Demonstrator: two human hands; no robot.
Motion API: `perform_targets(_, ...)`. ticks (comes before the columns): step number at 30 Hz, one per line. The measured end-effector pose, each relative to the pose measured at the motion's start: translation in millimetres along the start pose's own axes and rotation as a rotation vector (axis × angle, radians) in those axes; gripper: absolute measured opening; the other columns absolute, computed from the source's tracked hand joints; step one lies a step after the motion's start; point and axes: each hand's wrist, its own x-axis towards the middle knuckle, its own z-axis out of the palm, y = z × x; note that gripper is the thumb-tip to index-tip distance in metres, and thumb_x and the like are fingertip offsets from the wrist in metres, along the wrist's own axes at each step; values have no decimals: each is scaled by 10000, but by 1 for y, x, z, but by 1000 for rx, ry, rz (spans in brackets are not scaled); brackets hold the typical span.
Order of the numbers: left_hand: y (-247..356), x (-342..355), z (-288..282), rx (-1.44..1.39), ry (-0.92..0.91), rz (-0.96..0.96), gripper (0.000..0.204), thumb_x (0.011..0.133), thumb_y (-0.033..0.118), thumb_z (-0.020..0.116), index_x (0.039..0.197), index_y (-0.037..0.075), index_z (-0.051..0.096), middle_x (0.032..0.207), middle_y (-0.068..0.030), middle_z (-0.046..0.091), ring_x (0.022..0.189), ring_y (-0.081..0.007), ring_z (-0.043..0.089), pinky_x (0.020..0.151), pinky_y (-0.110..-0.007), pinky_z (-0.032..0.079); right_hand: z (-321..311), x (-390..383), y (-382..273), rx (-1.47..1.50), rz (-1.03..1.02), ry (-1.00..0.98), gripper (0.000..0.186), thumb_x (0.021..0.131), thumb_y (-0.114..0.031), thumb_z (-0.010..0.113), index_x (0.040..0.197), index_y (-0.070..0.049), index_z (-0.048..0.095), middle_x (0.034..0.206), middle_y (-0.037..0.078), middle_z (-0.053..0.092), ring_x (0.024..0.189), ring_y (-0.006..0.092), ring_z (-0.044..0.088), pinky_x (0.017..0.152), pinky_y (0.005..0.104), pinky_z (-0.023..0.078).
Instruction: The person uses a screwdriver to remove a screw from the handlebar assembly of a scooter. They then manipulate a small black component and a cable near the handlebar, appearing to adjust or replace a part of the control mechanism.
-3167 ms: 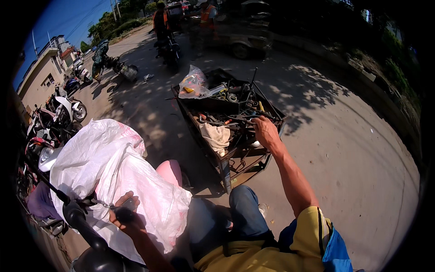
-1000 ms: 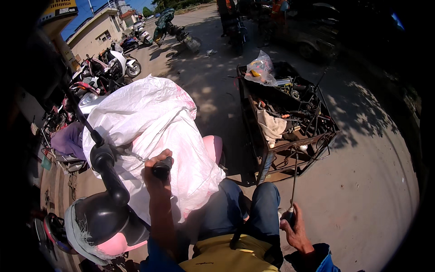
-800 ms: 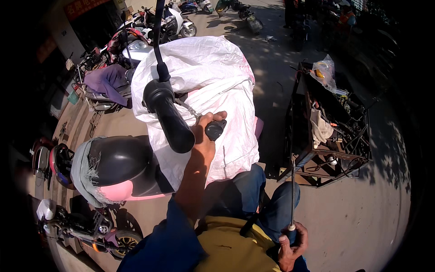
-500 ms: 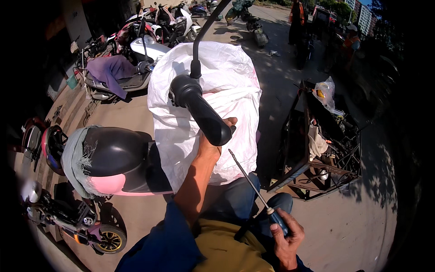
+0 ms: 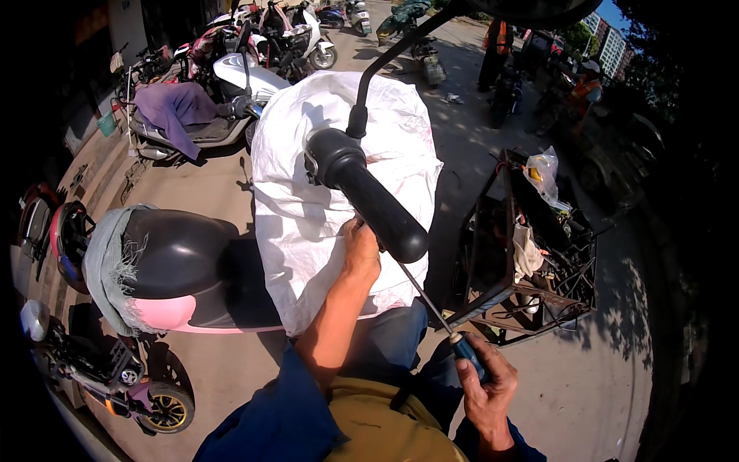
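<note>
Toward the lower right, the right hand [image 5: 490, 389] clasps a slim blue-handled steel screwdriver [image 5: 466, 355], its tip hidden behind the black rubber handlebar grip [image 5: 381, 202]. The left hand [image 5: 362, 250], at centre, is partly covered (I cannot tell its hold); an unsighted thrust might jab it or tear the white plastic sheet [image 5: 296, 235].

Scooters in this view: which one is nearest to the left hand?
The pink scooter, partly under the white sheet: the left hand is at its front; others stand farther away.
</note>
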Motion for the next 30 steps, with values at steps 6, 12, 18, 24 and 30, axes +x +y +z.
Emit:
perform_targets(6,-5,1,5,-38,-8,31,216,952,247,699,956,32,706,937,-113,724,944,-266,681,945,-435,503,3,-1,6,8,25,16,337,908,-103,760,1181,87,701,873,163,704,755,206,655,707,310,519)
perform_targets(12,-7,2,11,16,89,-26,270,922,243,767,963,-11,686,894,-40,677,796,-105,615,751,-275,505,1,-7,8,37,120,2,365,961,-138,739,1246,81,682,933,98,732,748,102,631,669,224,496)
perform_targets(18,5,-2,18,143,89,-19,159,947,143,716,930,-14,735,912,-148,767,843,-220,744,782,-326,587,4,-7,4,66,168,26,354,961,-141,738,1242,69,686,910,85,728,654,54,546,577,198,421)
perform_targets(24,10,-5,26,223,132,-55,185,914,161,742,924,-20,707,880,-107,726,784,-157,690,709,-289,556,3,-7,-3,30,198,22,352,955,-140,736,1234,70,687,910,92,727,677,60,564,602,199,440)
perform_targets(30,13,-8,30,168,150,-97,256,897,234,763,884,-8,680,848,-68,687,727,-123,629,682,-284,517,7,-8,-13,30,260,56,349,923,-145,753,1171,96,701,931,148,725,828,172,668,761,293,524)
